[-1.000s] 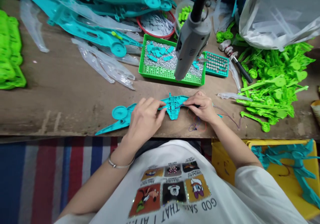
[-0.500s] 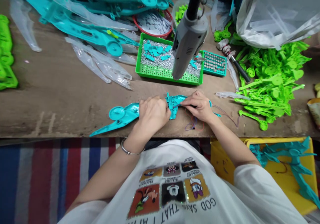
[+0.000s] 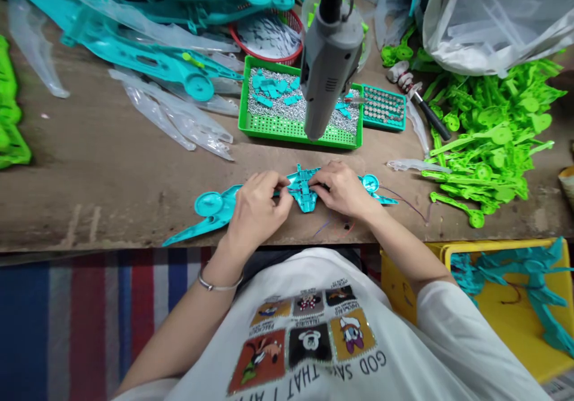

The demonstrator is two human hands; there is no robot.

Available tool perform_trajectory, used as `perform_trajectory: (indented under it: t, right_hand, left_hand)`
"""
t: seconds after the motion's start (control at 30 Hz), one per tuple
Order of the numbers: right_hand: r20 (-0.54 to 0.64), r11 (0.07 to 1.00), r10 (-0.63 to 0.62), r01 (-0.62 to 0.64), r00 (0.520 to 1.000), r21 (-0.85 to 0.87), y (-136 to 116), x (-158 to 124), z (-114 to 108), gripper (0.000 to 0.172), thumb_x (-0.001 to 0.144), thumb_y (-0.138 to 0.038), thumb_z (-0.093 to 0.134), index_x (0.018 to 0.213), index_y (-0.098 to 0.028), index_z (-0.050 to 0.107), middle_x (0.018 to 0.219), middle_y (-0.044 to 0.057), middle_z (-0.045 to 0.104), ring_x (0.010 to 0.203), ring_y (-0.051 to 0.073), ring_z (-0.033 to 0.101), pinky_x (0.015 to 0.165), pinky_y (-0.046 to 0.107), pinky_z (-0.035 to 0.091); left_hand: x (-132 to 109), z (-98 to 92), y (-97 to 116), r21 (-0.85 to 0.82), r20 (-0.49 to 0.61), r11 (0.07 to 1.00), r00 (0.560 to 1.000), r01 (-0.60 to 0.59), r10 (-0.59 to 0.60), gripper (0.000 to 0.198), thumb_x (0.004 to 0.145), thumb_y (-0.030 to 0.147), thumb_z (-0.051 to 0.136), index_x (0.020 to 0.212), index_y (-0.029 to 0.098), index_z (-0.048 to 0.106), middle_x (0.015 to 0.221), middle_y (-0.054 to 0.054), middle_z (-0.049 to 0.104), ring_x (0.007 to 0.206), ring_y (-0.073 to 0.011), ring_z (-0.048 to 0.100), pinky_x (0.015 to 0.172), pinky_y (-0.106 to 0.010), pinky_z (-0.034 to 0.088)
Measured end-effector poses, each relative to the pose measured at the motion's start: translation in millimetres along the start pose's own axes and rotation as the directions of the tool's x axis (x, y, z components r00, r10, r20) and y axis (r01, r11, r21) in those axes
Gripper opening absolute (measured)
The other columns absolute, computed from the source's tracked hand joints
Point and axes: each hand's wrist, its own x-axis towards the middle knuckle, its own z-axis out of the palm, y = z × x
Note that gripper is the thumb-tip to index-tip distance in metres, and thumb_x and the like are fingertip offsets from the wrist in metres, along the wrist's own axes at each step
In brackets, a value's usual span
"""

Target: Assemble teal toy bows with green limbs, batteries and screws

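Note:
A long turquoise plastic part lies near the table's front edge, with a round cup toward each end. My left hand is over its left half, thumb and fingertips pinched at a thin dark wire by the middle section. On the other side of that section, my right hand has its fingertips pressed together on the part; what they hold is too small to make out. Thin red and blue wires hang below my right hand, and another wire runs out to the right.
Behind the part stands a green tray of screws and turquoise pieces, beside a turquoise box. A grey electric screwdriver hangs above them. Green parts are heaped at right; a yellow bin stands below.
My left hand has moved a little left and opened a gap between thumb and fingers. My right hand has shifted left toward the middle section, uncovering the right-hand cup.

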Motion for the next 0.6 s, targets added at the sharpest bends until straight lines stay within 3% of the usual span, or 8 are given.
perform_trajectory:
  t: [0.13, 0.27, 0.47, 0.6]
  right_hand:
    - [0.011, 0.989, -0.014, 0.012, 1.0, 0.145, -1, -7, -9, 0.028, 0.088, -0.026, 0.07, 0.115, -0.018, 0.072, 0.107, 0.009, 0.076, 0.103, 0.027, 0.066, 0.098, 0.04, 0.047]
    - [-0.033, 0.974, -0.005, 0.012, 0.999, 0.225, 1, -15, -12, 0.041, 0.077, -0.01, 0.062, 0.117, -0.016, 0.068, 0.112, 0.01, 0.073, 0.106, 0.026, 0.066, 0.095, 0.037, 0.051]
    - [-0.074, 0.981, 0.035, -0.02, 0.997, 0.194, 2, -11, -2, 0.022, 0.084, -0.008, 0.057, 0.099, -0.018, 0.069, 0.099, 0.007, 0.075, 0.097, 0.024, 0.068, 0.09, 0.035, 0.05]
    - [-0.05, 0.979, 0.087, -0.077, 0.995, 0.187, -1, -4, 0, 0.021, 0.088, -0.009, 0.057, 0.102, -0.019, 0.068, 0.098, 0.005, 0.076, 0.091, 0.022, 0.069, 0.086, 0.033, 0.048]
  left_hand:
    - [-9, 4.4, -8, -0.034, -0.099, 0.999, 0.995, 0.005, -0.008, 0.011, 0.093, 0.019, 0.051, 0.092, 0.022, 0.061, 0.092, -0.006, 0.07, 0.092, -0.0234, 0.065, 0.084, -0.036, 0.048]
    - [-14, 6.5, -8, 0.003, -0.144, 1.0, 0.99, -0.006, 0.007, 0.011, 0.093, 0.019, 0.052, 0.095, 0.021, 0.063, 0.092, -0.007, 0.068, 0.09, -0.0248, 0.062, 0.084, -0.039, 0.046]
    - [-18, -4.0, -3, 0.238, -0.037, 0.968, 0.995, -0.08, 0.092, 0.014, 0.094, 0.021, 0.053, 0.1, 0.021, 0.066, 0.09, -0.009, 0.063, 0.096, -0.0298, 0.059, 0.091, -0.045, 0.042]
    - [-19, -5.0, -16, 0.161, -0.007, 0.975, 0.988, -0.152, 0.155, 0.015, 0.099, 0.023, 0.052, 0.101, 0.02, 0.066, 0.089, -0.007, 0.062, 0.093, -0.026, 0.061, 0.09, -0.042, 0.045]
